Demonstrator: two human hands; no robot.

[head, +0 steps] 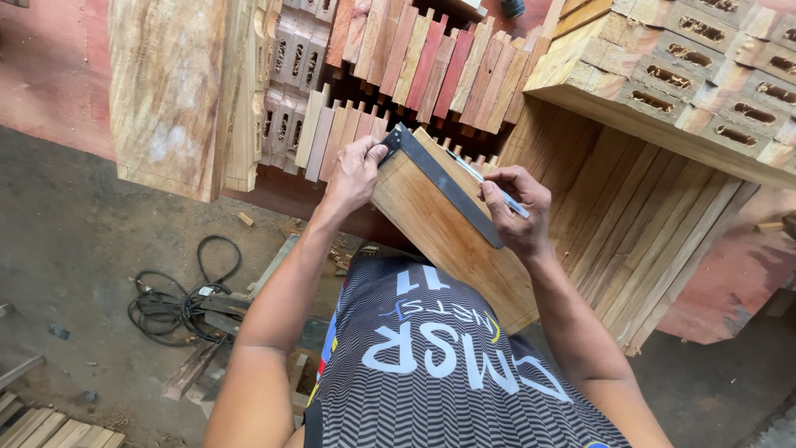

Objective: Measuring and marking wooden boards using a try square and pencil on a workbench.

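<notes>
A reddish-brown wooden board (452,241) lies tilted in front of me, its near end against my patterned shirt. A dark metal try square (452,189) rests across the board's far end. My left hand (355,170) presses on the square's corner at the board's left edge. My right hand (516,207) sits on the board's right side and grips a thin pen-like marker (497,192), its tip close to the square's blade.
Many notched wooden slats (431,66) are stacked behind the board. Mortised wooden pieces (688,75) lie at the upper right, and a row of planks (647,232) leans on the right. A thick wooden beam (178,91) stands at upper left. A coiled black cable (178,303) lies on the dirt floor.
</notes>
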